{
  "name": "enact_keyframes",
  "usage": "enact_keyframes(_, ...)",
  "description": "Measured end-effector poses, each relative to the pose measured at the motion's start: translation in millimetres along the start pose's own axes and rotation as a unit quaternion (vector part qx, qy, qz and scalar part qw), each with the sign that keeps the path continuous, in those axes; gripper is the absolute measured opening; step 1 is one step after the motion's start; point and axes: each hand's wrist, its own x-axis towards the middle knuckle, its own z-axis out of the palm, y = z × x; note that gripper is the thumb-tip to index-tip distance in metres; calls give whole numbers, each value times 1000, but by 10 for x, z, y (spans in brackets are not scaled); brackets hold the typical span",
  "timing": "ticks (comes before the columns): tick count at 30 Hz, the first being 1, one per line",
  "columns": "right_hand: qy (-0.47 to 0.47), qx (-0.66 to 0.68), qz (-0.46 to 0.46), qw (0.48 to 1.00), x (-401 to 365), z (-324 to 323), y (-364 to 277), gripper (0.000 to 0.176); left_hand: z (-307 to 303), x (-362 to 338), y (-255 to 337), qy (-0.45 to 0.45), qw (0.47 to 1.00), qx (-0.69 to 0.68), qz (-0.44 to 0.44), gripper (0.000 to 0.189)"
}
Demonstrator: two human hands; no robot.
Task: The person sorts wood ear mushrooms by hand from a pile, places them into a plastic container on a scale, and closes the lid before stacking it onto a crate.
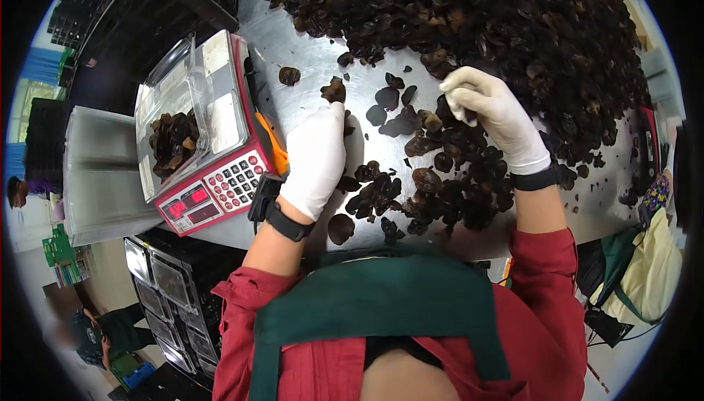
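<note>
My left hand [317, 153], in a white glove, is closed with its fingertips on a dark brown wood ear mushroom [334, 91]. It is beside the scale, over the metal table. My right hand [495, 111], also gloved in white, has its fingers curled together above loose wood ear mushrooms [440, 141]; whatever they may hold is hidden. On the red and white scale [224, 130] sits a clear plastic box [192, 71] with a clump of wood ear mushrooms [174, 144] in it. A large heap of wood ear mushrooms [455, 16] covers the far side of the table.
Left of the scale stands a translucent plastic bin [103, 177]. Black stacked crates [180, 295] stand below it at the table's edge. Something orange [275, 144] lies against the scale. Another person [103, 335] is at lower left. Bags [649, 269] hang on the right.
</note>
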Motion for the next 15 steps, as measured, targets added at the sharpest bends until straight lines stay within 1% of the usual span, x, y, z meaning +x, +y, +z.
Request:
enact_keyframes(1,15,-69,-1,998,68,59,14,18,-30,-16,16,3,999,-52,-9,6)
enact_keyframes(2,27,-182,-59,981,171,107,79,17,-49,-38,40,-7,994,-111,-22,10)
enact_keyframes(3,25,-240,-53,969,255,141,121,18,-56,-58,69,-8,994,-109,-21,10)
enact_keyframes(4,28,-300,-61,951,339,175,215,19,-58,-77,100,9,982,-187,-23,13)
enact_keyframes(5,32,-360,-70,930,414,194,328,21,-68,-100,117,26,964,-264,-26,16)
enact_keyframes(6,34,-427,-88,899,475,211,425,21,-86,-127,117,0,959,-280,-45,19)
enact_keyframes(7,36,-491,-106,864,531,213,485,21,-112,-153,107,2,960,-278,-44,19)
enact_keyframes(9,37,-497,-102,861,583,158,474,19,-171,-184,70,-29,936,-344,-75,17)
enact_keyframes(10,39,-426,-70,901,565,138,399,19,-236,-180,76,-71,911,-381,-140,16)
enact_keyframes(11,42,-351,-35,935,537,121,313,19,-292,-157,96,-71,911,-381,-144,16)
enact_keyframes(12,41,-395,-53,916,505,100,190,19,-333,-115,118,-68,913,-374,-147,16)
enact_keyframes(13,39,-362,-33,931,473,69,138,19,-336,-71,130,-64,916,-368,-149,16)
enact_keyframes(15,43,-339,5,940,388,56,8,20,-247,18,163,-53,925,-351,-135,15)
